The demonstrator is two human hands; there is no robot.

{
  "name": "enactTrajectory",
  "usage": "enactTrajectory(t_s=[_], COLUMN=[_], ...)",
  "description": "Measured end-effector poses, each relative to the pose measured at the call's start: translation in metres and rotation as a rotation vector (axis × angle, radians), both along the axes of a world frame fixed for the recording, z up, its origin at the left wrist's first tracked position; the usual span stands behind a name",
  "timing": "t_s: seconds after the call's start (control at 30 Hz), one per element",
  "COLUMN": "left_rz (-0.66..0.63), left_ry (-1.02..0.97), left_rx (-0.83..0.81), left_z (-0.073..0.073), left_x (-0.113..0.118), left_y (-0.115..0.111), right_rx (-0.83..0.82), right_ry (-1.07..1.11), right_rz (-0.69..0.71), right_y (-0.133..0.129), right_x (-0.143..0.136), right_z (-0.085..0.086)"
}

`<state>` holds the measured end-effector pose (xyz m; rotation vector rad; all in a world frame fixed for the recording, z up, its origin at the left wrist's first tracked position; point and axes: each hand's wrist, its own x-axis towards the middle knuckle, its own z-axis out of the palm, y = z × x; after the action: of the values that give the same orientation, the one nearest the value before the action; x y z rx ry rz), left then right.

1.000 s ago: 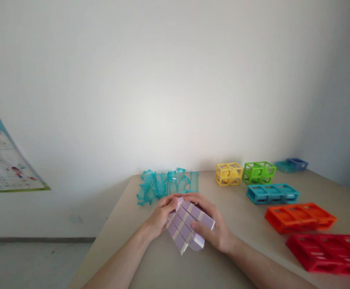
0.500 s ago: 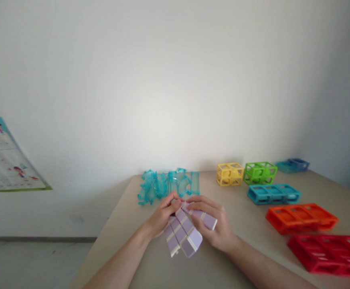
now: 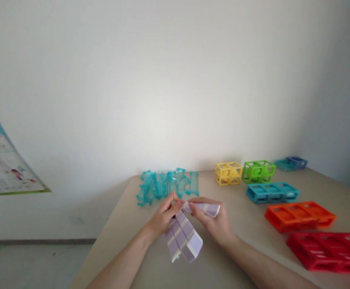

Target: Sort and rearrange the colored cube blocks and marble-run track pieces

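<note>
A jointed piece made of lilac blocks with cream edges (image 3: 183, 237) is held above the table between both hands. My left hand (image 3: 162, 216) grips its upper left end, thumb on top and fingers curled behind. From the right, my right hand (image 3: 215, 222) pinches a narrower lilac strip (image 3: 209, 209), which angles off to the right from the rest near the left fingertips. The wider part hangs down toward me, with a gap between it and the strip. The fingers hide where the parts meet.
Translucent teal pieces (image 3: 159, 185) lie in a heap behind the hands. Yellow (image 3: 228, 174), green (image 3: 258, 172), teal (image 3: 272, 192), orange (image 3: 300, 216) and red (image 3: 328, 251) open frames line the right side of the table (image 3: 123, 224). Blue items (image 3: 296, 162) sit at the back right corner.
My right hand has swung the lilac strip upward and away from the wider part, so the gap between them is larger. My left hand has kept its grip. The view has shifted slightly.
</note>
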<state>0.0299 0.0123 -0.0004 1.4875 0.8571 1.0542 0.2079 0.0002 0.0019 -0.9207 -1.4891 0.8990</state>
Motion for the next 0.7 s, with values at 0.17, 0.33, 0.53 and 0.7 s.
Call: enactTrajectory(t_s=[0.17, 0.33, 0.53, 0.7], left_rz=[-0.017, -0.072, -0.079, -0.051], left_ry=[0.024, 0.033, 0.015, 0.04], left_rx=[0.02, 0.001, 0.043, 0.078], left_z=[-0.003, -0.007, -0.008, -0.006], left_x=[-0.003, -0.007, -0.009, -0.007], left_y=[0.0, 0.002, 0.005, 0.001], right_rx=[-0.199, -0.341, -0.456, -0.583], right_ry=[0.261, 0.506, 0.638, 0.739], right_rz=[0.05, 0.106, 0.149, 0.176], right_y=[0.007, 0.011, 0.009, 0.009], right_x=[-0.004, -0.007, -0.008, -0.011], right_z=[-0.002, -0.007, -0.008, -0.008])
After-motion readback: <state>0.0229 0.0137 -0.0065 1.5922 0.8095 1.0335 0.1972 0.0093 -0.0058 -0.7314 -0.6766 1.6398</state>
